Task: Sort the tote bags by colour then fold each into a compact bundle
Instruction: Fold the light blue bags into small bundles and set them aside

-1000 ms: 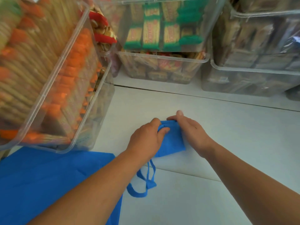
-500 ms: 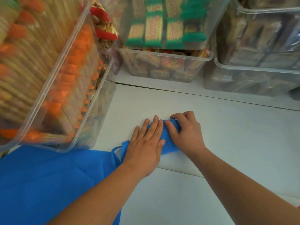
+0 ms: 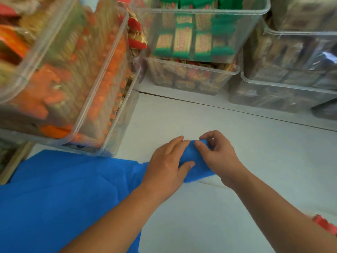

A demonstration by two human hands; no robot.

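Still pressing down on the small folded blue cloth tote bag [image 3: 198, 167] with the straight, close-together fingers [image 3: 174, 146] of the left hand [image 3: 164, 170]. Now pinching the far end of that bundle with the curled fingers [image 3: 211, 134] and thumb of the right hand [image 3: 220, 157], not just resting there as half a second back. Hiding the loose blue handles, which were hanging out a second ago, somewhere inside or under the fold. Likely getting close to finishing this one bundle in the middle of the white tabletop [image 3: 255, 170]. Leaving the big flat blue cloth bag [image 3: 63, 189] just beside it on the left, maybe waiting for folding. Working in front of clear plastic bins [image 3: 200, 73] full of snack packs. Seeing something small and red [image 3: 326, 223] at the right edge, too blurred for naming.
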